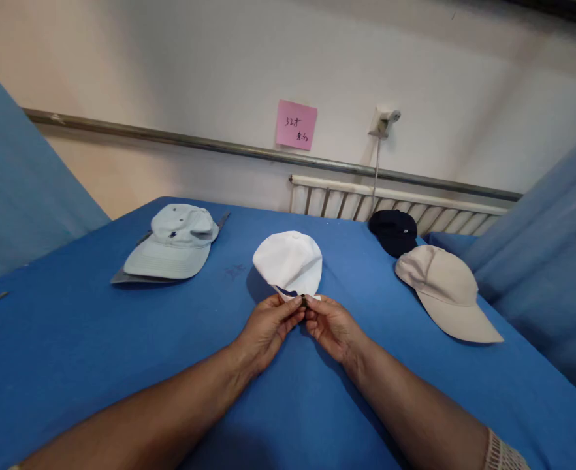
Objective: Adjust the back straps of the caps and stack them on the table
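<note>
Your left hand (270,328) and right hand (331,326) pinch the back strap of the white cap (288,258), thumbs meeting at its dark buckle (304,301); the cap is before you, mid-desk (136,365); it looks light and soft, the crown likely to crumple; the strap ends should give the surest, flattest hold.

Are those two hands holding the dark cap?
No, the left hand and right hand pinch the near edge of the white cap, while the dark cap lies untouched behind the beige cap.
</note>
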Motion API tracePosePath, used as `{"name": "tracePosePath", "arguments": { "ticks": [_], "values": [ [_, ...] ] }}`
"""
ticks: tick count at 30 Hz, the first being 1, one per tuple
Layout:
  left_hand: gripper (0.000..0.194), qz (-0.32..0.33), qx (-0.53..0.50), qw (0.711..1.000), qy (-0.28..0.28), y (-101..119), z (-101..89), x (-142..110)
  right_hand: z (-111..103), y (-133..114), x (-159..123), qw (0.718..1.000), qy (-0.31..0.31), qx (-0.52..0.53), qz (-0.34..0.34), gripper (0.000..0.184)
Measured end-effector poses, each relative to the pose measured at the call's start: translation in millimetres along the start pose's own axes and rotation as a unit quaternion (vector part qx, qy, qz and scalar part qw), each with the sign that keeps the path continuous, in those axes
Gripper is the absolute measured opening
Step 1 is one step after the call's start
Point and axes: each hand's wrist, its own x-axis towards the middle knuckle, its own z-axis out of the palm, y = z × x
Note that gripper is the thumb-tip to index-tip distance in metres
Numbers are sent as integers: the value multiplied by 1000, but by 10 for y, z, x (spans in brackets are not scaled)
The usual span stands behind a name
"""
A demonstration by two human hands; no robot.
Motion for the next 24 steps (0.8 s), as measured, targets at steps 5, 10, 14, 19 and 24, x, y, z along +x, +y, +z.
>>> {"name": "tracePosePath", "arguments": {
  "ticks": [5, 10, 14, 19, 24],
  "values": [
    [22, 0, 11, 1000, -1, -9, -36, 10, 15, 0, -15, 999, -33, -20, -22, 27],
    [22, -5, 32, 999, 9, -37, -63, 23, 43, 13, -43, 995, -61, -57, -45, 31],
    [18, -15, 15, 1000, 6, -37, -53, 17, 27, 23, -27, 997, -55, -39, -44, 27],
    [4, -44, -61, 996, 45, 84, -53, 40, -13, 4, 2, 999, -31, 5, -33, 22],
    [9, -34, -103, 989, 96, 226, -111, 84, -17, -9, 15, 999, -20, 25, -41, 22]
  ]
}}
